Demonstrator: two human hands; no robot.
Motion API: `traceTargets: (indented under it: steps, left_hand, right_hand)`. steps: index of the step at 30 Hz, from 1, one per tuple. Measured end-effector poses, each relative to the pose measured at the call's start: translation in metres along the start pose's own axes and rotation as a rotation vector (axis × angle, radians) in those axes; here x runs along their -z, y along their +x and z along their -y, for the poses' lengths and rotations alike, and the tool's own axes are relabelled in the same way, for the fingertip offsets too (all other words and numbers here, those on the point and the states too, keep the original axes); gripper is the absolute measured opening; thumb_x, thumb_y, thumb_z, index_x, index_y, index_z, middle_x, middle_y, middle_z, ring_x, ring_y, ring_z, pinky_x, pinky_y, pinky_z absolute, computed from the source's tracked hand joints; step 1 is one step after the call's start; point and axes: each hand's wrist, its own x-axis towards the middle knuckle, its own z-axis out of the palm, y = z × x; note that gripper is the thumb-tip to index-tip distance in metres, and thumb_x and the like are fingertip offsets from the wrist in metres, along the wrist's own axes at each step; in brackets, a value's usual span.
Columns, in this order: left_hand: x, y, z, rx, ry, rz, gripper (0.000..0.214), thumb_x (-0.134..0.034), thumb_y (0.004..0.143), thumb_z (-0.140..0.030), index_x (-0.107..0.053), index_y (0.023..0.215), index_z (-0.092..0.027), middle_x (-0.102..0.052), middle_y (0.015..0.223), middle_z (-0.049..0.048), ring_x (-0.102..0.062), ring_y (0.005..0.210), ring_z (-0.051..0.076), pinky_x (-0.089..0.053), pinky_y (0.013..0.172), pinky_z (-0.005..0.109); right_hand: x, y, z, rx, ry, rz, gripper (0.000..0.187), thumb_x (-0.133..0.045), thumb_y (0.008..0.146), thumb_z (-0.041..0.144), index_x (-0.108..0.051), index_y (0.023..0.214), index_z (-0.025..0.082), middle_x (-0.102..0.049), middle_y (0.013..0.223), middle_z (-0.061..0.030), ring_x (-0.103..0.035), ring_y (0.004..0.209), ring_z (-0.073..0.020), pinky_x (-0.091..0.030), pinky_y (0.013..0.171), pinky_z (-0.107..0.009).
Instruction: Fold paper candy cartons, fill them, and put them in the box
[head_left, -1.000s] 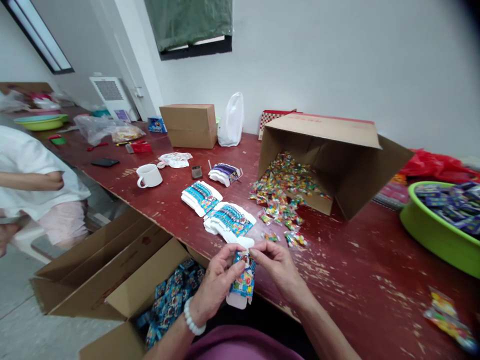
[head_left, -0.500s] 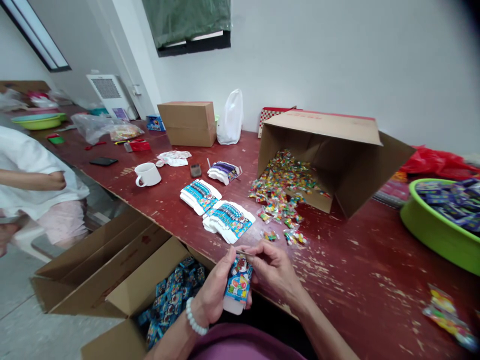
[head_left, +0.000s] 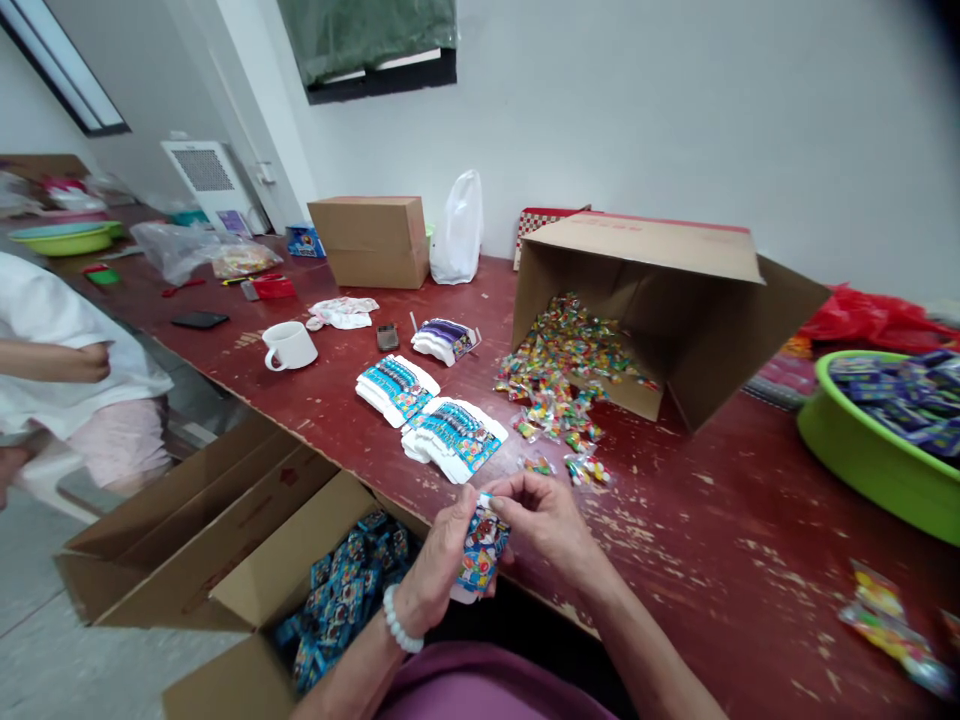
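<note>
A small blue printed candy box (head_left: pixel 481 550) is upright in front of me at the table's near edge. My left hand (head_left: pixel 439 560) is closed around its side, with a pale bead bracelet on the wrist. At the box's top end, the fingers of my right hand (head_left: pixel 544 515) pinch the white flap. Just beyond lie two stacks of flat blue cartons (head_left: pixel 457 437), and a purple stack (head_left: pixel 444 340) sits farther back. Small clear packets of colourful candies (head_left: pixel 562 360) spill from a cardboard box on its side (head_left: pixel 637 245).
Below the table's edge at left, an open carton (head_left: pixel 292 540) holds many filled blue boxes. A green basin (head_left: pixel 862 460) of purple packs stands at right. A white mug (head_left: pixel 291 347), a phone (head_left: pixel 388 337) and candy packets (head_left: pixel 892 620) lie about. A seated person (head_left: pixel 82 370) is at left.
My right fingers have moved onto the top flap, which now shows white. The candy box has tipped slightly in my left hand and risen a little.
</note>
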Motion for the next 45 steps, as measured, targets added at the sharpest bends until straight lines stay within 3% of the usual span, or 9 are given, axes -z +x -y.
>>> traceTargets:
  steps: [3,8,15,18,21,28,33,37,45]
  left_hand:
    - [0.005,-0.001,0.001,-0.026,-0.018,-0.002,0.068,-0.041,0.088,-0.066,-0.061,0.124,-0.012,-0.067,0.070,0.0075,-0.057,0.046,0.013,-0.044,0.042,0.022]
    - [0.004,-0.003,0.001,0.004,-0.079,-0.021,0.066,-0.043,0.088,-0.065,-0.055,0.132,-0.017,-0.068,0.080,0.0068,-0.057,0.047,0.012,-0.043,0.041,0.021]
    - [0.009,-0.003,0.004,0.113,-0.217,-0.007,0.055,-0.060,0.084,-0.051,-0.045,0.133,-0.029,-0.065,0.086,0.0013,-0.061,0.054,0.013,-0.047,0.048,0.023]
    - [0.018,-0.008,0.007,0.082,-0.290,0.022,0.051,-0.069,0.079,-0.028,-0.048,0.126,-0.025,-0.066,0.091,0.0032,-0.064,0.072,0.014,-0.050,0.067,0.025]
    - [0.027,-0.019,0.019,0.145,-0.266,0.104,0.045,-0.074,0.074,-0.022,-0.057,0.115,-0.018,-0.066,0.097,0.0073,-0.062,0.077,0.013,-0.046,0.070,0.023]
    - [0.090,-0.044,0.033,0.154,0.095,0.060,0.051,-0.085,0.058,-0.025,-0.064,0.104,-0.022,-0.056,0.075,-0.0044,-0.051,0.065,0.010,-0.041,0.060,0.019]
    - [0.133,-0.053,0.016,0.354,0.450,0.339,0.039,-0.084,0.059,-0.031,-0.070,0.093,-0.018,-0.064,0.079,-0.0002,-0.055,0.066,0.013,-0.041,0.057,0.020]
    - [0.115,-0.044,0.005,0.224,0.197,0.255,0.033,-0.072,0.073,-0.036,-0.056,0.097,-0.019,-0.063,0.087,0.0012,-0.062,0.064,0.014,-0.043,0.055,0.022]
    - [0.041,-0.024,-0.010,0.036,0.104,0.265,0.027,-0.058,0.073,-0.016,-0.050,0.099,-0.020,-0.061,0.091,0.0013,-0.059,0.064,0.011,-0.048,0.060,0.024]
  right_hand:
    - [-0.001,-0.003,0.005,0.087,-0.054,0.010,0.019,-0.066,0.084,0.035,-0.064,0.078,0.017,-0.072,0.087,-0.0047,-0.058,0.052,-0.0117,-0.046,0.048,-0.024]
    - [-0.004,-0.018,0.010,0.362,-0.339,0.062,0.012,-0.060,0.089,0.026,-0.068,0.082,0.022,-0.069,0.101,-0.0060,-0.063,0.094,-0.0207,-0.048,0.083,-0.033]
    - [0.011,0.000,-0.013,0.308,-0.568,0.040,0.019,-0.050,0.095,0.029,-0.067,0.101,0.024,-0.067,0.101,-0.0040,-0.062,0.090,-0.0185,-0.048,0.081,-0.029]
    - [0.039,0.024,-0.023,0.273,-1.011,-0.216,0.025,-0.048,0.095,0.026,-0.063,0.115,0.022,-0.064,0.116,-0.0086,-0.056,0.108,-0.0225,-0.042,0.094,-0.035]
    - [0.062,0.039,-0.031,0.184,-1.194,-0.349,0.027,-0.054,0.090,0.025,-0.063,0.115,0.017,-0.060,0.120,-0.0172,-0.051,0.112,-0.0319,-0.037,0.094,-0.046]
    - [0.080,0.044,-0.034,0.087,-1.165,-0.300,0.006,-0.066,0.078,0.024,-0.064,0.079,0.019,-0.065,0.087,-0.0092,-0.057,0.088,-0.0263,-0.039,0.077,-0.035]
    - [0.052,0.025,-0.017,0.064,-0.823,-0.095,0.013,-0.057,0.088,0.034,-0.060,0.088,0.021,-0.063,0.072,0.0009,-0.058,0.064,-0.0155,-0.040,0.059,-0.024]
    - [0.016,-0.004,-0.002,-0.038,-0.186,0.171,0.019,-0.058,0.089,0.039,-0.061,0.093,0.021,-0.063,0.079,0.0007,-0.056,0.065,-0.0135,-0.041,0.057,-0.022]
    - [0.005,-0.019,0.015,0.243,-0.572,0.161,0.013,-0.054,0.089,0.018,-0.067,0.091,0.022,-0.063,0.089,-0.0017,-0.057,0.081,-0.0167,-0.045,0.074,-0.028]
